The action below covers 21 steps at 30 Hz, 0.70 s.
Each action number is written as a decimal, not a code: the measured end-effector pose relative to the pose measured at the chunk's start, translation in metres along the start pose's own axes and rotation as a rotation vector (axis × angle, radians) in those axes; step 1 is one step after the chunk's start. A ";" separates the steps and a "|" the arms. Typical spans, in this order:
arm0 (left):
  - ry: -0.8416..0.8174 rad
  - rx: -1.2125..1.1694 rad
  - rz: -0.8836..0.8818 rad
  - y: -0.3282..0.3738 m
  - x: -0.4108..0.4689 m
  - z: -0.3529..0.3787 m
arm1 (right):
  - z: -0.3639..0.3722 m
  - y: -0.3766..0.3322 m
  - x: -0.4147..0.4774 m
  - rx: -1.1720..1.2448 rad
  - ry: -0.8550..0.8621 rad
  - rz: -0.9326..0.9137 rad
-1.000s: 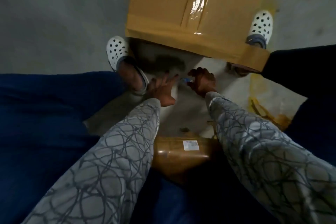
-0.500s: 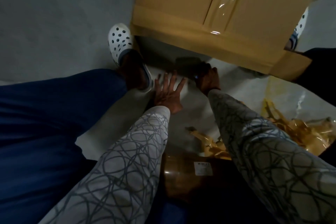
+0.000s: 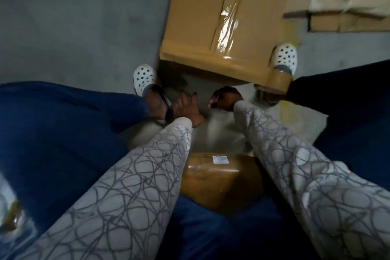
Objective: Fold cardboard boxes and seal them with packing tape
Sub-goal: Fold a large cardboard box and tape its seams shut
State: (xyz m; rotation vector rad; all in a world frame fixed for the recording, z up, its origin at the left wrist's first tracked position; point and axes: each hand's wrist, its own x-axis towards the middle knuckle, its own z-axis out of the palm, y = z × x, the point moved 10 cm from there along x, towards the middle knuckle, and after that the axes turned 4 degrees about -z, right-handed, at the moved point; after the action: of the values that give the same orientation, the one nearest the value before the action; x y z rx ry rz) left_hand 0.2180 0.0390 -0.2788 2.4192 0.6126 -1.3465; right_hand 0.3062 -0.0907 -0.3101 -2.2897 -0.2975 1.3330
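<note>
The taped box [image 3: 196,17] stands on the floor [image 3: 84,17], its near edge raised. Just below that edge, the left hand [image 3: 187,110] lies released, fingers spread. Beside it the right hand [image 3: 226,99] is curled; I cannot tell whether it pinches anything. A tape roll [image 3: 219,179] lies nearer than the box, between the sleeves. White shoes [image 3: 143,76] flank the box's near corners.

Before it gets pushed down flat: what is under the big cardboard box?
Under the cardboard box, at its near edge, only dark shadow and grey floor show. Farther back the box itself covers everything.
</note>
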 end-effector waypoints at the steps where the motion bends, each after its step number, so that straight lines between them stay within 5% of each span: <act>1: 0.015 -0.038 -0.005 0.004 -0.009 -0.011 | -0.008 -0.004 -0.018 0.045 0.032 -0.011; 9: 0.118 -0.551 0.328 0.087 -0.100 -0.055 | -0.050 -0.012 -0.160 0.280 0.110 0.026; 12: 0.065 -0.822 0.393 0.103 -0.128 -0.052 | -0.089 -0.004 -0.213 0.307 0.262 0.014; 17: -0.168 -1.502 0.294 0.118 -0.147 -0.027 | -0.168 0.022 -0.301 0.223 0.707 0.032; 21: -0.226 -1.652 0.125 0.150 -0.144 0.004 | -0.193 0.034 -0.308 0.374 0.754 -0.011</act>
State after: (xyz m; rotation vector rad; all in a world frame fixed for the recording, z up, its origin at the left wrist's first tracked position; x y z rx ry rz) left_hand 0.2232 -0.1239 -0.1495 0.9081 0.9228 -0.5080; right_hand 0.3155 -0.3023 -0.0125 -2.2584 0.1793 0.3943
